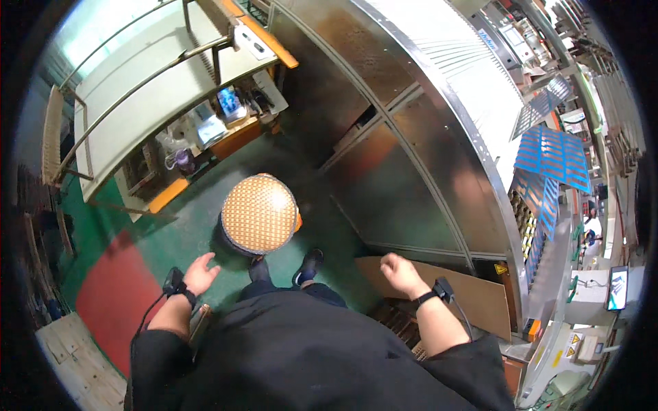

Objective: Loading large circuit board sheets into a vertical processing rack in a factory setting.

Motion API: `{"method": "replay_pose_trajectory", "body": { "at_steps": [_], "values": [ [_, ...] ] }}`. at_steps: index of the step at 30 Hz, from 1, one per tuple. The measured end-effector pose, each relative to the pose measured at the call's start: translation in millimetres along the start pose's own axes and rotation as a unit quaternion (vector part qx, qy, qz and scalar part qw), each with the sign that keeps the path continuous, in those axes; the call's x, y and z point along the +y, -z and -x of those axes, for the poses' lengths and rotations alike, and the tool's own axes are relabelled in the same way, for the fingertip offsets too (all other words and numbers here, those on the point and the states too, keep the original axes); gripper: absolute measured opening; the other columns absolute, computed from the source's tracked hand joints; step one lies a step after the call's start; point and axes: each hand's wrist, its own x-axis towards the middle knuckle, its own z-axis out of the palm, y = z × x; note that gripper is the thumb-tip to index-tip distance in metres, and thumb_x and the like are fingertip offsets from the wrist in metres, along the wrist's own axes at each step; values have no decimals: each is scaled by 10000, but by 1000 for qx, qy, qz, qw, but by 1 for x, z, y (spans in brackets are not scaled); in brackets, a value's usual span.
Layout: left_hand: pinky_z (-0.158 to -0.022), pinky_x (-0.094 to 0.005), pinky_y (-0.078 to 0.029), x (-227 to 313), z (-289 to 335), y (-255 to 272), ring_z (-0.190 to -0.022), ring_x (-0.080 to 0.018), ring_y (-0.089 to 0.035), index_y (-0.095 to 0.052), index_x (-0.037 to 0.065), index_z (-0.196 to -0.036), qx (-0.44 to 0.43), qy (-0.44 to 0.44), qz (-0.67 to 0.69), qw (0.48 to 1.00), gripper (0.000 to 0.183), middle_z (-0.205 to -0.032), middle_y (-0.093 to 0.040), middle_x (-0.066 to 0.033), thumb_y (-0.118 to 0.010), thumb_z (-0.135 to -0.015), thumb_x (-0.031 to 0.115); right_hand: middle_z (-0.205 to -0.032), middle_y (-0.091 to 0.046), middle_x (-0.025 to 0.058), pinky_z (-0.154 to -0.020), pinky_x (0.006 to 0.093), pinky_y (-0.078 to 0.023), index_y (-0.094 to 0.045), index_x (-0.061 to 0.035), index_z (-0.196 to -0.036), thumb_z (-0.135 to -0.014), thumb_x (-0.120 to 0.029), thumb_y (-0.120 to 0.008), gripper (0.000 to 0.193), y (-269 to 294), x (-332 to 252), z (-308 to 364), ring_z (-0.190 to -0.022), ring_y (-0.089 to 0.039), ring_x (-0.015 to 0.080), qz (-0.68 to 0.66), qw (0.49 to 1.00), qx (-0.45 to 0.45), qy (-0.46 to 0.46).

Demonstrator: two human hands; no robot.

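Observation:
My left hand (202, 273) hangs over the floor at the left, its fingers apart and nothing in them. Nearest to it is a round stool (260, 214) with a woven-pattern tan seat, just in front of my feet; the hand does not touch it. My right hand (403, 275) is held out at the right with its fingers loosely curled, and no object shows in it. Beneath and beside that hand, a brown cardboard sheet (473, 301) leans along the base of a metal-panelled machine (411, 178). Both wrists wear black strapped devices with cables.
At the upper left stands a pale-topped workbench (137, 89) with a metal rail frame; a purple cup (181, 162) sits on its lower shelf. Blue slotted sheets (554, 157) rest by the machine's right side. A lit screen (617, 288) stands far right. Red floor marking (113, 294) lies left.

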Motion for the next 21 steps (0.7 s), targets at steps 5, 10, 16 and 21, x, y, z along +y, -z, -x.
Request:
{"method": "replay_pose_trajectory", "body": {
  "at_steps": [5,10,16,21],
  "values": [
    [-957,-396,-529,-17,23,-11,-1084,-309,-667,-547,25,-1391,46,67,43,996,568,-1358,-607,-187,-691,-895,261,-1113,-682,215,-941,454,-516,-585,-34,-1252,-910,-170,-621,370,51,-2,-81,-1065,-650,392,-30,988,151,-5],
    [-980,-411,-509,-29,52,-35,-1090,-328,-667,-531,17,-1409,72,105,-13,992,593,-1327,-624,-203,-691,-892,260,-1127,-668,204,-960,454,-507,-541,-24,-1317,-902,-178,-636,453,78,7,-139,-1097,-636,380,-56,979,192,31],
    [-949,-401,-504,22,51,-62,-1023,-299,-668,-534,35,-1418,86,108,-8,990,597,-1304,-635,-210,-687,-882,247,-1210,-640,201,-997,468,-481,-439,-24,-1404,-905,-180,-635,559,81,26,-157,-1150,-608,392,-58,980,189,30],
    [-901,-377,-519,87,33,-63,-956,-251,-653,-530,34,-1421,85,88,35,992,596,-1268,-648,-190,-690,-883,235,-1259,-625,207,-1018,474,-467,-415,-25,-1427,-911,-187,-628,581,87,26,-156,-1181,-597,392,-87,982,166,14]
  ]
}}
